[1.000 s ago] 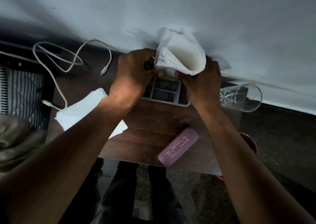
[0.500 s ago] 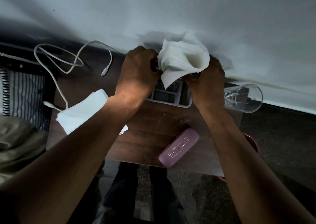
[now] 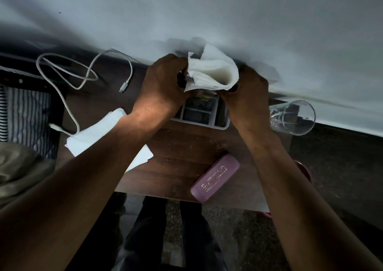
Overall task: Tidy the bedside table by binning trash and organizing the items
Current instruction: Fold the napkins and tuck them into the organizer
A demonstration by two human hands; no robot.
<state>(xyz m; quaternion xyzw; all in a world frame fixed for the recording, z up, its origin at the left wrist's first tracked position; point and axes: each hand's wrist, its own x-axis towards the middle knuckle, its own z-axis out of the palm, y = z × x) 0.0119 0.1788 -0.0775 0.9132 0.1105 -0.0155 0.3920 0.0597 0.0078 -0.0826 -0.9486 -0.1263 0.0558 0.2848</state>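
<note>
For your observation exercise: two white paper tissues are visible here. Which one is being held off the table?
The crumpled tissue above the divided tray, gripped by the left hand and right hand. The other tissue lies flat on the table.

Both bare forearms are reaching forward and converging. The left hand (image 3: pixel 163 88) is curling its fingers inward in a closed grip, knuckles up. The right hand (image 3: pixel 246 96) is facing it close by, fingers likewise bent in a pinching grip, wrist angled inward.
</note>
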